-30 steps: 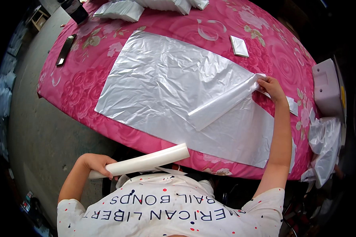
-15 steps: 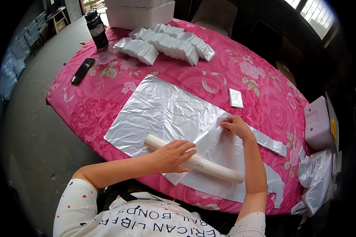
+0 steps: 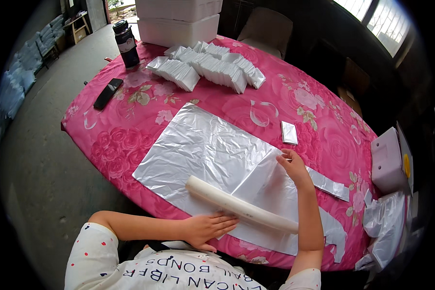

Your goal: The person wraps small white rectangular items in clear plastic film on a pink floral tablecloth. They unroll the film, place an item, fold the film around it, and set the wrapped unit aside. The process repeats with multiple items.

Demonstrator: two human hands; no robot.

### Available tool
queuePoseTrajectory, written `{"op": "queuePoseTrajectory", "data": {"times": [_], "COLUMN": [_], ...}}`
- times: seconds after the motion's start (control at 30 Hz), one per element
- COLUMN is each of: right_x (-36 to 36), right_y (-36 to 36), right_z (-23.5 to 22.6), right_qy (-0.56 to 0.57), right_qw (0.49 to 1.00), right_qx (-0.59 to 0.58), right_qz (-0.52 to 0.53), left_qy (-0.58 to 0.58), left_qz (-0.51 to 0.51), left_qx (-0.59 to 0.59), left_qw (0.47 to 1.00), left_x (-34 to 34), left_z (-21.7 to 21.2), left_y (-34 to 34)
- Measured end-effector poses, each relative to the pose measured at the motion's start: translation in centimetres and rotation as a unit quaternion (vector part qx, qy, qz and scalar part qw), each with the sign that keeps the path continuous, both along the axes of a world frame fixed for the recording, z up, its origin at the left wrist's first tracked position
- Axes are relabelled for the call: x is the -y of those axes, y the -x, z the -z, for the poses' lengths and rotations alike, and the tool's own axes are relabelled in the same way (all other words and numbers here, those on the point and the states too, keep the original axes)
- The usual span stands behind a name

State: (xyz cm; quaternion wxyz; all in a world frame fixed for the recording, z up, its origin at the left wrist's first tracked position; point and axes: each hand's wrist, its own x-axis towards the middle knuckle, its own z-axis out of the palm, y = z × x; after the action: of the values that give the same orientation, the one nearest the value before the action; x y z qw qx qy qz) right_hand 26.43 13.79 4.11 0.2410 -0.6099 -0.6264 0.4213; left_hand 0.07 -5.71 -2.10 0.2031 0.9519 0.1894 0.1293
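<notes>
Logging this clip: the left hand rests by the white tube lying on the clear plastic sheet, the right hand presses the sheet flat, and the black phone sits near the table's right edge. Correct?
Not quite. The head view shows the black phone near the table's left edge, below the dark bottle. The rest holds: the left hand rests by the white tube on the plastic sheet, and the right hand presses the sheet.
</notes>
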Motion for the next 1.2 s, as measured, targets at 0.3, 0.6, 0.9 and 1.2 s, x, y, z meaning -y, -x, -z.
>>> {"op": "queuePoseTrajectory", "data": {"times": [0.3, 0.6, 0.9, 1.2], "right_x": [16.2, 9.5, 15.9, 4.4], "right_y": [3.8, -8.1, 2.3, 3.6], "right_z": [1.6, 2.7, 1.6, 3.4], "right_qy": [-0.26, -0.269, -0.277, -0.377], "right_qw": [0.926, 0.909, 0.926, 0.893], "right_qx": [0.183, 0.303, 0.166, 0.217], "right_qz": [-0.202, 0.095, -0.194, -0.113], "left_qy": [0.002, 0.033, -0.044, -0.019], "left_qz": [-0.058, 0.025, -0.069, -0.042], "left_qx": [-0.049, -0.017, -0.133, -0.12], "left_qw": [0.997, 0.999, 0.988, 0.992], "left_x": [2.3, -0.1, 3.0, 2.8], "left_z": [-0.5, -1.3, -0.9, -1.2], "left_y": [-1.1, 0.0, -2.1, -1.8]}}
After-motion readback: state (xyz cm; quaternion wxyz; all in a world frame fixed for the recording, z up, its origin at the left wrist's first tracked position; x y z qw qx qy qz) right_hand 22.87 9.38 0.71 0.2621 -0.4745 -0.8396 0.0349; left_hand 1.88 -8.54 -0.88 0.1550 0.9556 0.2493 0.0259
